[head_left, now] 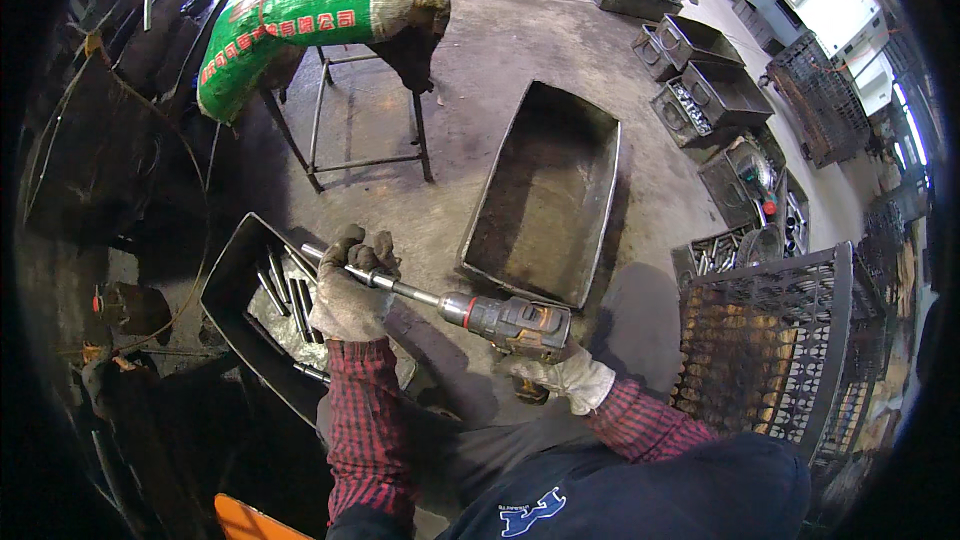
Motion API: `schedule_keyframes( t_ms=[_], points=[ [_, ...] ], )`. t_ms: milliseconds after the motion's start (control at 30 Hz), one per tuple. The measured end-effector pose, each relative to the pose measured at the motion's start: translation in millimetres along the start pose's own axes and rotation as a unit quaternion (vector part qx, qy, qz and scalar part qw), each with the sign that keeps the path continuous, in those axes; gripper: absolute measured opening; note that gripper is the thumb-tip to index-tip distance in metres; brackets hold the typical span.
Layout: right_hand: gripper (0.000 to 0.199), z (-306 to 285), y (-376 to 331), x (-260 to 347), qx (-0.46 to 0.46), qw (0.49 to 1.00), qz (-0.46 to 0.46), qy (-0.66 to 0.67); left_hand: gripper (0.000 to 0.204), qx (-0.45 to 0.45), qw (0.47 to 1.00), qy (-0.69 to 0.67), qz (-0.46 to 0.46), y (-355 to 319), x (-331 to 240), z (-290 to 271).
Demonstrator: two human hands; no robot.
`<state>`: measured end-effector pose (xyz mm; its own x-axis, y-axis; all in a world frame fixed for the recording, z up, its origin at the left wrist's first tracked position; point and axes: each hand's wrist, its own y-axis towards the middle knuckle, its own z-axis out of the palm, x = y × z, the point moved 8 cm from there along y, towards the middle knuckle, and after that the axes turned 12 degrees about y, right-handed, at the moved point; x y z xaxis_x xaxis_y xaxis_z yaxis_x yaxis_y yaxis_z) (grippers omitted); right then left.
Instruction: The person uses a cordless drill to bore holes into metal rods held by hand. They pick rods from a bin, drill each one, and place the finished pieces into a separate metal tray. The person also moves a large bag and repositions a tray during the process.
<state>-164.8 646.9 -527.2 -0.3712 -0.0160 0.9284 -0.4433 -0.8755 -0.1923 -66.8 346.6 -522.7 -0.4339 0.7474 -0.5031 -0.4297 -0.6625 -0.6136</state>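
My right hand [575, 377], in a pale work glove, is closed round the grip of a black and orange cordless power drill [515, 323]. The drill points left, with a long metal shaft [415, 292] on its front. My left hand [345, 300], in a stained glove, is closed round a metal rod [312, 252] in line with that shaft; the glove hides part of it. Whether rod and shaft are joined, I cannot tell. Below my left hand, a metal bin [228, 280] holds several metal rods [297, 308] on pale plastic sheeting.
A deep metal bin [612, 180] stands ahead. A green and white sack [300, 25] lies on a metal-legged stand [420, 135] at the far left. Bins of metal parts [715, 252] line the right, with a wire-mesh crate [835, 340] nearby. Cables [205, 180] hang at the left.
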Motion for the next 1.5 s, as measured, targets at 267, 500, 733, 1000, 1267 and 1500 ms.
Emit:
schedule_keyframes(
  t_ms=[267,500,733,1000,1267,1500],
  points=[
    [0.080,2,-10,-1,0.009,0.991,-0.036,-0.131,0.018,0.023,0.999,-0.030,-0.011,15,3,-5],
    [0.080,4,-21,-14,0.038,0.997,0.064,0.025,0.025,0.035,0.998,0.036,-0.028,17,12,-7],
    [0.077,5,-23,-12,0.021,0.990,0.030,0.133,0.027,0.010,0.999,-0.028,-0.044,19,11,-7],
    [0.071,-12,-43,-28,-0.029,0.986,0.084,0.140,0.029,-0.005,0.996,-0.061,-0.064,24,16,-7],
    [0.062,-21,-45,-10,-0.038,0.997,0.063,-0.008,0.031,0.040,0.997,-0.006,-0.064,49,27,-8],
    [0.067,-18,-64,2,-0.143,0.975,0.104,0.136,0.029,0.076,0.996,0.002,-0.043,32,28,1]
  ],
)
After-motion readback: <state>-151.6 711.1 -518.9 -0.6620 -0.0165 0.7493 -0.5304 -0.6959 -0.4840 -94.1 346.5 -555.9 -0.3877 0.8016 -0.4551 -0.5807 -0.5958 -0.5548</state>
